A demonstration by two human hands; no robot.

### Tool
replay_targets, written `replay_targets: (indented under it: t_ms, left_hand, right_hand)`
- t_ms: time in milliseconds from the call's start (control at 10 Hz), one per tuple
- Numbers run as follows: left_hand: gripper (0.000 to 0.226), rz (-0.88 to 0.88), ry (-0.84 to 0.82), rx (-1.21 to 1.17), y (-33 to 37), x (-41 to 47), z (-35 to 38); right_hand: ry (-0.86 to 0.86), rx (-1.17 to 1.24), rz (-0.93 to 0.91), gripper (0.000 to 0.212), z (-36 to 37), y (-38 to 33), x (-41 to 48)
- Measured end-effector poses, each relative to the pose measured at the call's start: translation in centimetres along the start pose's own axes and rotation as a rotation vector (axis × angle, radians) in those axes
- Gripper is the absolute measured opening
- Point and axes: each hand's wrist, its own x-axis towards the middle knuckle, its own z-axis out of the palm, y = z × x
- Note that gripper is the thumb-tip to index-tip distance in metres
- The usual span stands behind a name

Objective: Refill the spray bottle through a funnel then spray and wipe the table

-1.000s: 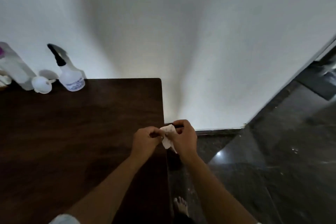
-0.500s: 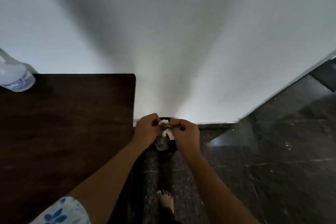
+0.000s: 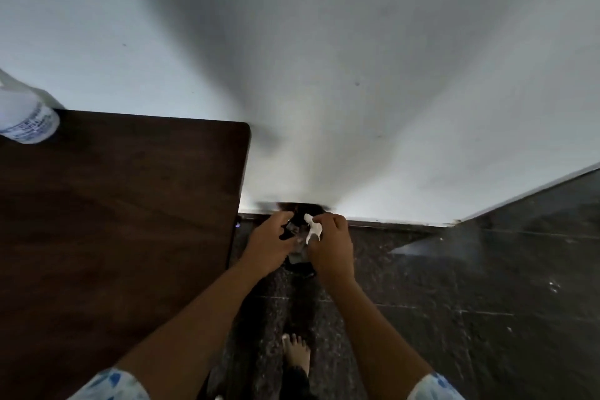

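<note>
Right hand (image 3: 331,245) pinches a small crumpled white tissue (image 3: 313,229) between thumb and curled fingers. Left hand (image 3: 270,245) sits just beside it with fingers loosely extended, and I can't see it holding anything.

Head view: both hands are off the table (image 3: 130,204), past its right edge and near the far right corner. They're held over a dark container (image 3: 298,258) on the floor (image 3: 454,302) by the wall (image 3: 324,58). It's probably a bin, too dark and blurred to be sure. The spray bottle (image 3: 27,117) stands at the table's far edge on the left, cut off by the frame and well apart from the hands, with its nozzle out of view. A bare foot (image 3: 297,354) shows low in the frame.

Step, as a judgement: spraying and wiping look finished, and this is the clean-up tail, getting rid of the used tissue.

Next move calls for the right-hand fingers to release the tissue directly above the container's mouth. The left hand may need to steady or open the rim, but I can't tell if it touches it. Risk is that the light tissue sticks to damp fingers or misses and lands on the floor.
</note>
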Motion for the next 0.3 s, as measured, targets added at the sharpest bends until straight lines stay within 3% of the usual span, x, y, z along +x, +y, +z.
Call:
replay_targets:
  t_ms: [100,200,300]
  left_hand:
    - [0.046,-0.042,0.0,-0.022,-0.5,0.0,0.1]
    - [0.015,-0.029,0.075,-0.008,-0.9,0.2,0.2]
    - [0.02,-0.04,0.152,0.004,-1.0,0.0,0.4]
  right_hand:
    - [-0.087,-0.023,0.018,0.039,0.6,0.9,0.9]
    - [-0.071,-0.04,0.05,0.027,0.7,2.0,1.4]
    - [-0.005,-0.013,0.081,0.016,0.9,2.8,1.3]
